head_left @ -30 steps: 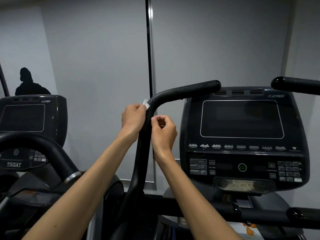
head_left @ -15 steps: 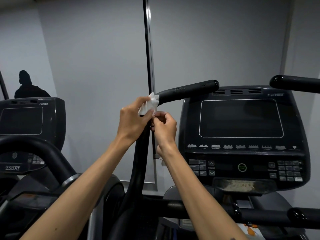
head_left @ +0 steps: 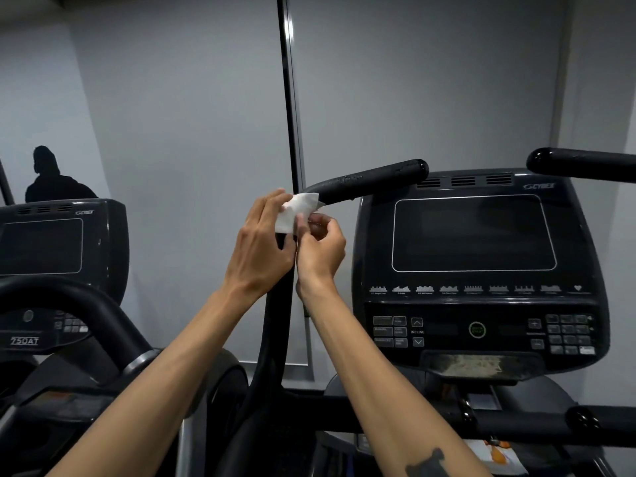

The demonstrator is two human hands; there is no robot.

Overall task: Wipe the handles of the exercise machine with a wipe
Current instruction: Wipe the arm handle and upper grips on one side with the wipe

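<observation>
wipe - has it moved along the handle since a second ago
Yes. The wipe was a small corner showing beside the left hand just below the bend of the left handle; it now sits higher, at the bend, more spread out.

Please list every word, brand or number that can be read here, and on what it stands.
"CYBEX": top right of the big black console.
"CYBEX": top of the smaller black console at left.
"750AT": left console's lower panel.
"INCLINE": between the big console's arrow keys.
Other key labels: too small.
</observation>
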